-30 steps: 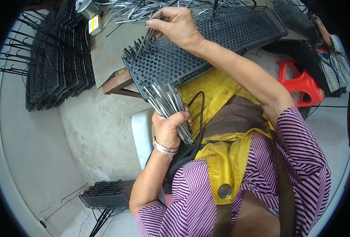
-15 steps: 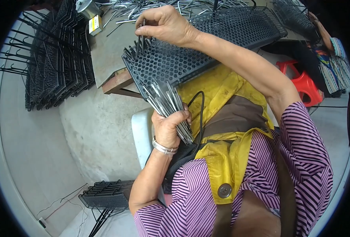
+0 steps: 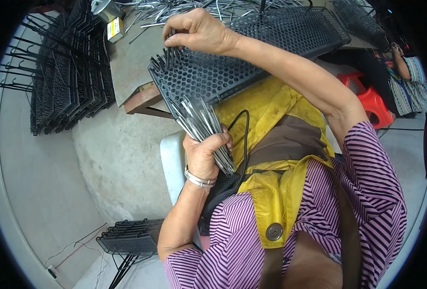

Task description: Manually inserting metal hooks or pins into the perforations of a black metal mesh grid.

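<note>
My left hand [image 3: 205, 153] is closed round a thick bundle of thin silvery metal rods [image 3: 197, 118], their upper ends fanned out. My right hand [image 3: 197, 32] pinches a thin metal rod [image 3: 170, 32] over the left end of a black perforated rack [image 3: 213, 72]; the fingers hide most of it. Several dark rods [image 3: 163, 61] stand upright in the holes at that end. The rack lies slanted between the table and my lap, over a yellow apron [image 3: 257, 108]. A bent black wire handle [image 3: 246, 139] rises beside the bundle.
Many loose metal rods [image 3: 184, 10] cover the table's far side, near a metal can [image 3: 106, 10] and a small yellow-white box [image 3: 116, 30]. Stacked black racks [image 3: 69, 77] stand at left, more racks [image 3: 131, 236] lower left. A co-worker's arm [image 3: 400, 62] and a red stool [image 3: 367, 103] are at right.
My right hand has shifted slightly left and down at the rack's end. My left hand stays nearly still with the bundle. The co-worker's arm at the right has lowered.
</note>
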`<state>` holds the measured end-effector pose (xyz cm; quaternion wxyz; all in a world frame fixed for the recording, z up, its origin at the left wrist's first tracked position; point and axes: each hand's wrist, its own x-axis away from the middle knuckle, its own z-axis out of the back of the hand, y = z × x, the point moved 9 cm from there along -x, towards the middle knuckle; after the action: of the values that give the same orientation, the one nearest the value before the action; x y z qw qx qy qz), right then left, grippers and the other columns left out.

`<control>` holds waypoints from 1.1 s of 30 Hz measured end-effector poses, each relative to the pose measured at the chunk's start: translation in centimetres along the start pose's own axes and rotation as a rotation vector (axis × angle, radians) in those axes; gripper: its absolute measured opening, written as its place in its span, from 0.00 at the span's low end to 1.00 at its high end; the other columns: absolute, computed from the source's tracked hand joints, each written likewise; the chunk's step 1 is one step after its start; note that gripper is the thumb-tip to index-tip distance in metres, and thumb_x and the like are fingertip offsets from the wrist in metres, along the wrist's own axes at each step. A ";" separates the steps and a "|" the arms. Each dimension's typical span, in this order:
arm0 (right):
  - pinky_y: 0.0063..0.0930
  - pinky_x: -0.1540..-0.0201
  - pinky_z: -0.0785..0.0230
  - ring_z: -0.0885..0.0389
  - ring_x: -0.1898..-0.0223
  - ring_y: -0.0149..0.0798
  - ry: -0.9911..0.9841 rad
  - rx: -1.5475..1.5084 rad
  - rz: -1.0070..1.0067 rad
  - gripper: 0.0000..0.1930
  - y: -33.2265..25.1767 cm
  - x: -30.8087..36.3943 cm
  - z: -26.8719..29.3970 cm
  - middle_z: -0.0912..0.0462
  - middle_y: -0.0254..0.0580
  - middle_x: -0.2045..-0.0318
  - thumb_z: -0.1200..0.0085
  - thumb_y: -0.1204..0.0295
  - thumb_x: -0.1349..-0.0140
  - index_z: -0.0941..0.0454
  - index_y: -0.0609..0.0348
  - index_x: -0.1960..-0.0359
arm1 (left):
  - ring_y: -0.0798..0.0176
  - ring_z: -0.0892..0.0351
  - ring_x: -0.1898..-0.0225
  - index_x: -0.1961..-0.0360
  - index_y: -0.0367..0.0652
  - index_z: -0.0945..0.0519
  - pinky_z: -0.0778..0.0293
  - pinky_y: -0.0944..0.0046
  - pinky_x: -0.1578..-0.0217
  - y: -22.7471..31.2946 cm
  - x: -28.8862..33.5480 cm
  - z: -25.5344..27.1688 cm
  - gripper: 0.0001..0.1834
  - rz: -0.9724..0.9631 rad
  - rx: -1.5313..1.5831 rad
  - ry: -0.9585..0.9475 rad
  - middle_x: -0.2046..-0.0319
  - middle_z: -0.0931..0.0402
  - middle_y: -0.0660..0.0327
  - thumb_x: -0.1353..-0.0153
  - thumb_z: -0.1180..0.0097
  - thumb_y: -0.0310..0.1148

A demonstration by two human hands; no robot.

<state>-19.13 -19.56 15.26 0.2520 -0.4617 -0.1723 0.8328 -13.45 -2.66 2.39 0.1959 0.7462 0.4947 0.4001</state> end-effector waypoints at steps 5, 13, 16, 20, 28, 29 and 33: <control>0.26 0.72 0.33 0.25 0.78 0.35 -0.131 0.062 -0.037 0.06 -1.7 -1.3 -1.2 0.24 0.42 0.82 0.46 0.73 0.55 0.24 0.63 0.76 | 0.61 0.30 0.81 0.61 0.37 0.33 0.32 0.64 0.80 -0.1 0.1 -0.1 0.21 0.017 -0.040 -0.010 0.76 0.29 0.56 0.62 0.51 0.16; 0.32 0.67 0.31 0.22 0.72 0.44 -0.228 0.079 -0.156 0.08 -1.1 -1.6 -3.1 0.23 0.48 0.79 0.50 0.75 0.62 0.23 0.63 0.78 | 0.62 0.28 0.81 0.69 0.35 0.29 0.30 0.66 0.80 0.0 0.2 0.1 0.14 0.013 0.024 -0.003 0.77 0.27 0.56 0.61 0.49 0.14; 0.32 0.67 0.30 0.22 0.72 0.45 -0.174 0.086 -0.148 0.08 -1.0 -1.5 -2.9 0.23 0.48 0.79 0.51 0.76 0.62 0.23 0.63 0.78 | 0.62 0.28 0.81 0.69 0.35 0.29 0.30 0.66 0.80 0.0 0.1 0.2 0.14 0.008 0.013 -0.008 0.77 0.27 0.56 0.61 0.49 0.14; 0.26 0.71 0.31 0.24 0.78 0.35 -0.132 0.138 -0.079 0.05 -1.3 -1.3 -2.6 0.25 0.43 0.83 0.48 0.76 0.54 0.24 0.65 0.75 | 0.62 0.28 0.81 0.68 0.35 0.30 0.30 0.66 0.80 0.0 0.3 0.0 0.14 0.016 0.012 -0.006 0.76 0.27 0.56 0.61 0.49 0.14; 0.28 0.71 0.32 0.23 0.78 0.37 -0.162 0.144 -0.083 0.05 -1.4 -1.1 -2.9 0.24 0.44 0.82 0.46 0.75 0.55 0.26 0.65 0.78 | 0.62 0.28 0.81 0.68 0.36 0.30 0.30 0.66 0.81 0.1 0.3 -0.3 0.16 0.018 0.012 -0.005 0.76 0.28 0.56 0.62 0.50 0.14; 0.28 0.71 0.32 0.23 0.77 0.38 -0.190 0.147 -0.104 0.05 -1.4 -1.1 -3.1 0.24 0.45 0.82 0.46 0.75 0.55 0.25 0.65 0.77 | 0.62 0.28 0.81 0.68 0.36 0.30 0.30 0.66 0.81 0.0 0.3 -0.2 0.16 0.020 0.010 -0.005 0.76 0.28 0.56 0.62 0.50 0.14; 0.28 0.71 0.31 0.23 0.77 0.39 -0.165 0.126 -0.132 0.06 -0.9 -0.9 -2.7 0.23 0.45 0.81 0.46 0.75 0.55 0.25 0.65 0.76 | 0.62 0.28 0.81 0.67 0.36 0.30 0.30 0.66 0.81 -0.1 0.3 -0.1 0.16 0.026 -0.002 0.001 0.77 0.28 0.56 0.62 0.50 0.14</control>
<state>-16.14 -19.19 14.95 0.3199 -0.3627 -0.1699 0.8587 -13.56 -2.38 2.47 0.1910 0.7522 0.4847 0.4036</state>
